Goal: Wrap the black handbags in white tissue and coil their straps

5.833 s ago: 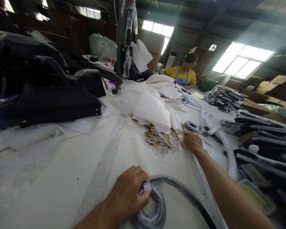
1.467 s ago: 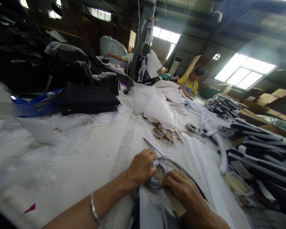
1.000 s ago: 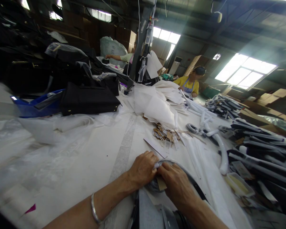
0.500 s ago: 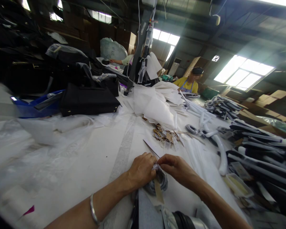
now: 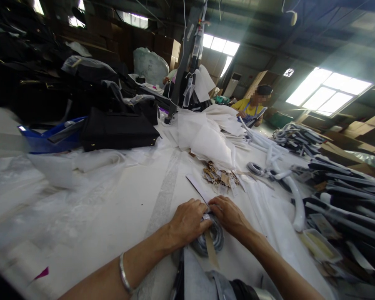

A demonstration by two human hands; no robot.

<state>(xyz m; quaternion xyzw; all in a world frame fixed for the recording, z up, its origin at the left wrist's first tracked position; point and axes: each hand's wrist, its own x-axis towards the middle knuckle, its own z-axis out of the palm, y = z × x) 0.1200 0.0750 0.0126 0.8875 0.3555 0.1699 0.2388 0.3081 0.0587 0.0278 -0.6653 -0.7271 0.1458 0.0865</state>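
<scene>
My left hand (image 5: 190,221) is closed on the upper left side of a grey, shiny coil (image 5: 218,241), its thumb reaching across the top. My right hand (image 5: 227,213) has its fingers bent down over the coil's far edge, close to the left fingertips. What lies under those fingertips is hidden. A tan strip (image 5: 211,250) hangs over the near side of the coil. Just beyond both hands, a thin dark-edged strip (image 5: 195,186) lies on the table. Grey-and-black material (image 5: 200,283) sits right in front of me, partly cut off.
Small tan tags (image 5: 220,177) lie heaped past the hands, below white sheets (image 5: 206,137). Another coil (image 5: 255,168) is to the right, near wrapped black pieces (image 5: 340,196). A black bag (image 5: 118,131) and blue bin (image 5: 50,137) stand left. A person in yellow (image 5: 251,108) works beyond.
My right hand has gone from a pinch beside the coil to fingers bent over its far edge. My left thumb has shifted right across it. The person in yellow has raised a dark piece.
</scene>
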